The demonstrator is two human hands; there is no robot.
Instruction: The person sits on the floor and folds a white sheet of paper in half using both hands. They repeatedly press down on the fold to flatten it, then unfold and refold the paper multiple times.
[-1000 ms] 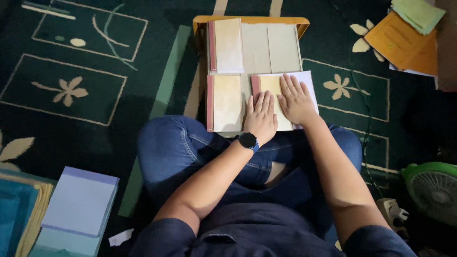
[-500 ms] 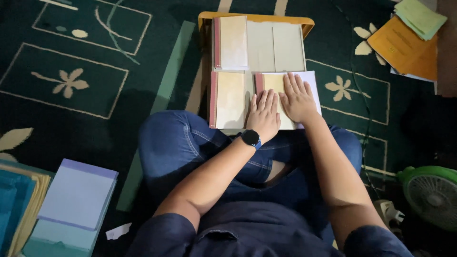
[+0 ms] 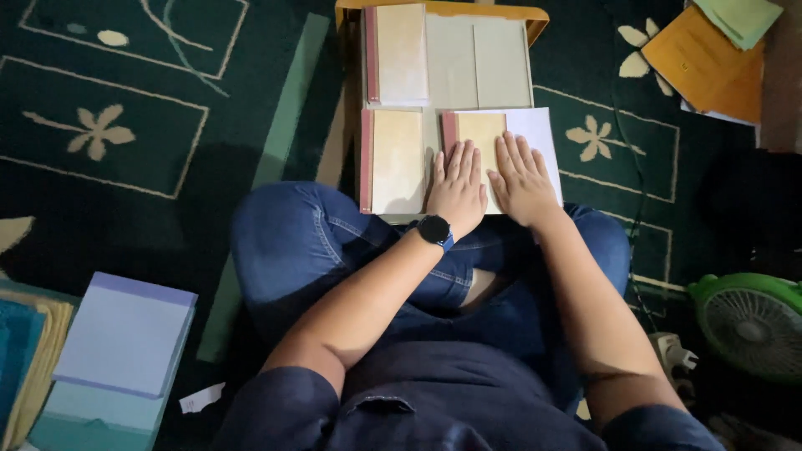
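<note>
I sit cross-legged on a green carpet with a low wooden board (image 3: 535, 18) over my knees. Both palms press flat on a cream booklet with a red spine (image 3: 480, 134). My left hand (image 3: 458, 185), a dark watch on its wrist, covers the booklet's lower left. My right hand (image 3: 522, 178) lies beside it, reaching onto a white sheet (image 3: 539, 134) under the booklet. A second red-spined booklet (image 3: 393, 160) lies just left of my hands, a third (image 3: 399, 54) sits above it, and pale grey cards (image 3: 476, 63) fill the board's far right.
A stack of pale blue and teal paper (image 3: 121, 338) sits at lower left beside yellowish sheets (image 3: 29, 384). Orange and green folders (image 3: 710, 50) lie at top right. A green fan (image 3: 752, 321) stands at right, near a white plug (image 3: 675, 355) and a dark cable (image 3: 631, 209).
Both hands stay flat on the booklet. The view has shifted slightly, so the board sits a little higher and further right in frame.
</note>
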